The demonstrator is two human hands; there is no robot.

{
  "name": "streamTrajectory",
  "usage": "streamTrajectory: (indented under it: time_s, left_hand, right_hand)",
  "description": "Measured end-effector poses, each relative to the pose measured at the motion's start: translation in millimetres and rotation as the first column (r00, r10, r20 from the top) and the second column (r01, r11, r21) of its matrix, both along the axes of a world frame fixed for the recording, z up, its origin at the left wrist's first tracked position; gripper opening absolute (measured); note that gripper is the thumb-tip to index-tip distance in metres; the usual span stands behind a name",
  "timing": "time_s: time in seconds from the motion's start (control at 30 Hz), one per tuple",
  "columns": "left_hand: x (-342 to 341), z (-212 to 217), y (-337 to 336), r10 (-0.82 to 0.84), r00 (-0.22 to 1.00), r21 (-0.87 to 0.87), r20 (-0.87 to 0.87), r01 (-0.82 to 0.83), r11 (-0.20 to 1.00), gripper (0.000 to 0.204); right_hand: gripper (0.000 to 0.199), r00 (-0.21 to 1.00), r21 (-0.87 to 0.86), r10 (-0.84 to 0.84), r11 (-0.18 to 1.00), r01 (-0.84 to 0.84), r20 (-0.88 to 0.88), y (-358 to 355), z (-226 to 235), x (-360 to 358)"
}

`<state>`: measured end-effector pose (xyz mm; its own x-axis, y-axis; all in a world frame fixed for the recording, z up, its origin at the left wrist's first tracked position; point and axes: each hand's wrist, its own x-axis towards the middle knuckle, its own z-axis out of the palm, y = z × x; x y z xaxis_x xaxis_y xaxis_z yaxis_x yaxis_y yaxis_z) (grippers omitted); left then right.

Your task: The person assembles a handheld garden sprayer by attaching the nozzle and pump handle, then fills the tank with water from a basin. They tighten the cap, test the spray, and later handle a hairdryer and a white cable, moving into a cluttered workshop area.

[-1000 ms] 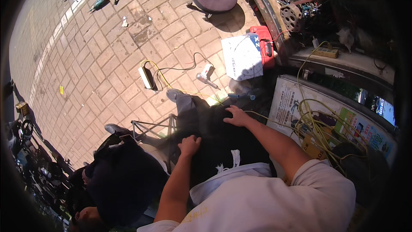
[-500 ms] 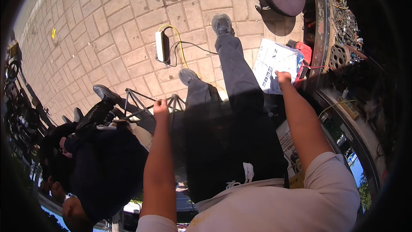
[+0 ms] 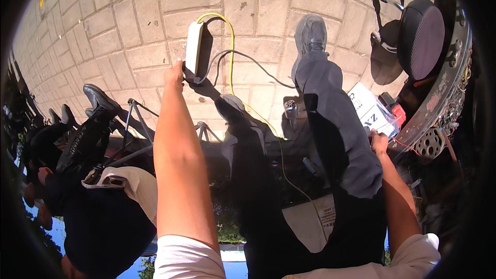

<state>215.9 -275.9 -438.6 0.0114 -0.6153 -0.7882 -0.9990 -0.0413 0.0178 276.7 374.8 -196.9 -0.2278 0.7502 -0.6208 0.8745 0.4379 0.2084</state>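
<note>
Two hands in my view, and both are down low: the left hand (image 3: pixel 175 76) is right at the near end of the one white power strip (image 3: pixel 193 49), which lies on the paving just beyond and to the right of its fingertips. Whether those fingers close on it, I can't tell. Two cords run from it, one yellow cord (image 3: pixel 231 41) and one dark cord (image 3: pixel 258 64). Over on the right, the right hand (image 3: pixel 380 142) is at the near edge of one white box (image 3: pixel 364 102); the box lies beyond its fingers, and I can't tell if they grip. Big dark lettering shows on the box, and one pale board (image 3: pixel 305 222) carries smaller print, too tiny for me to read. I count one red case (image 3: pixel 398 113) beside the box, one round stool (image 3: pixel 426 39) and two shoes (image 3: pixel 311 36).
</note>
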Motion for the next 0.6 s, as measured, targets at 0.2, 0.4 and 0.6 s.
streamTrajectory:
  time_s: [0.2,0.4,0.6]
  left_hand:
    - [19,17,12,0.083,0.996,0.254,-0.025,-0.074,0.964,0.040]
    - [37,75,81,-0.226,0.971,0.088,-0.079,0.232,0.969,0.045]
    - [39,209,158,-0.266,0.927,-0.036,-0.263,0.266,0.963,0.047]
  right_hand:
    - [0.034,0.866,-0.315,-0.079,0.945,-0.093,-0.493,-99,46,-133]
    - [0.030,0.810,-0.435,0.399,0.694,-0.573,-0.430,-259,42,-209]
    - [0.056,0.935,-0.616,0.233,0.705,-0.352,-0.268,-363,-28,-176]
